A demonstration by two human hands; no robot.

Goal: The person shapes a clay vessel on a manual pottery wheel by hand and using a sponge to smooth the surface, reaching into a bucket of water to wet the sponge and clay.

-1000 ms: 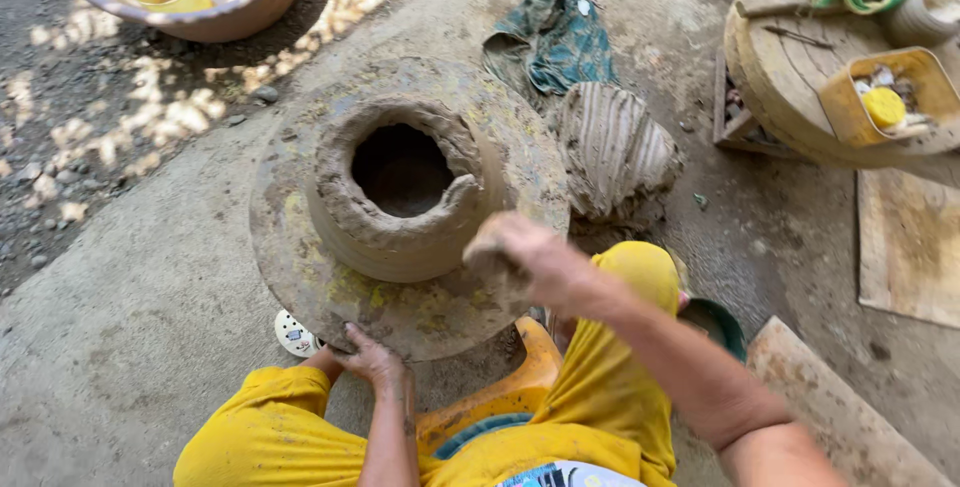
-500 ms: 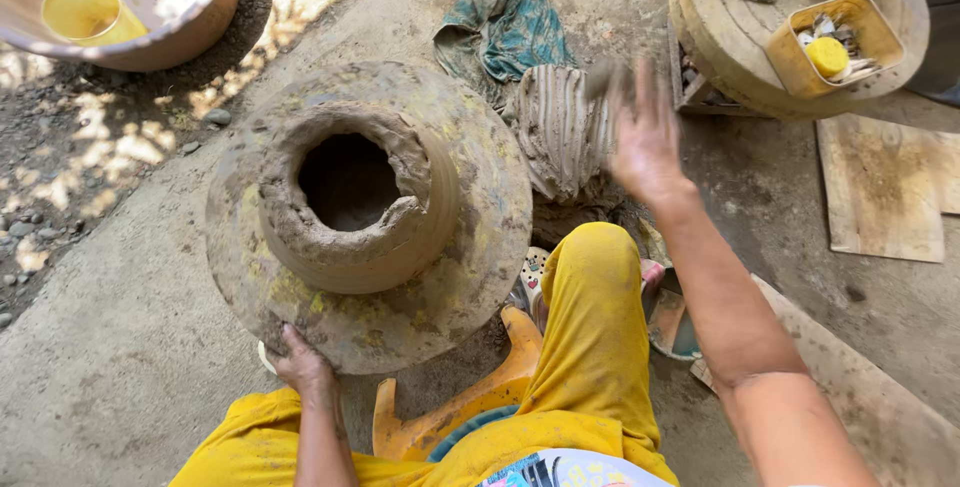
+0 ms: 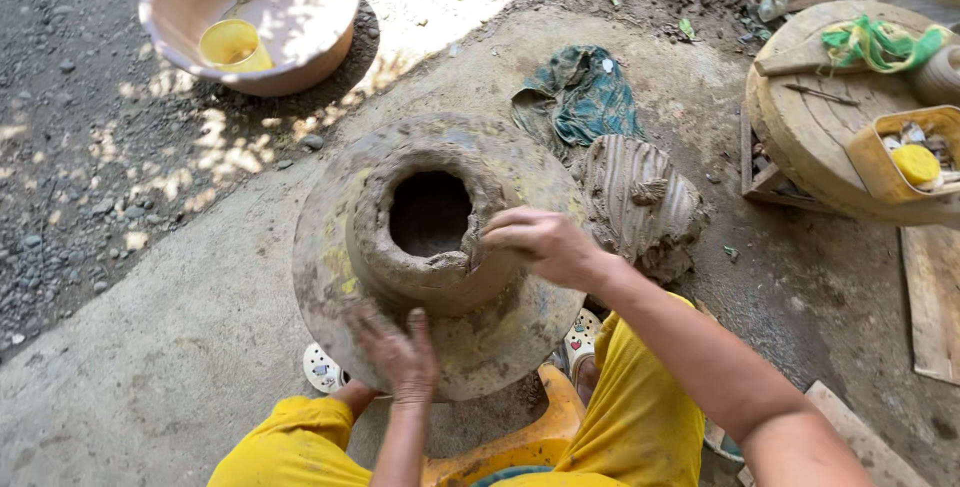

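Observation:
A rough, wet clay pot point(image 3: 385, 247) with an open mouth stands on a round clay-smeared turntable point(image 3: 520, 322). My right hand point(image 3: 545, 245) rests at the pot's right rim, fingers curled and pinching the wet clay of the wall. My left hand point(image 3: 395, 347) lies flat on the turntable's near edge, fingers spread, just below the pot. A grooved lump of grey clay point(image 3: 640, 202) sits to the right of the turntable, beside my right forearm.
A teal cloth point(image 3: 585, 97) lies behind the clay lump. A large pink basin point(image 3: 320, 37) with a yellow cup point(image 3: 232, 45) stands at the far left. A round wooden stand point(image 3: 800, 137) at the right carries a yellow tray point(image 3: 870, 162) of small things.
My right hand came back from the clay lump on the right to the pot's rim. My left hand stayed on the turntable's near edge.

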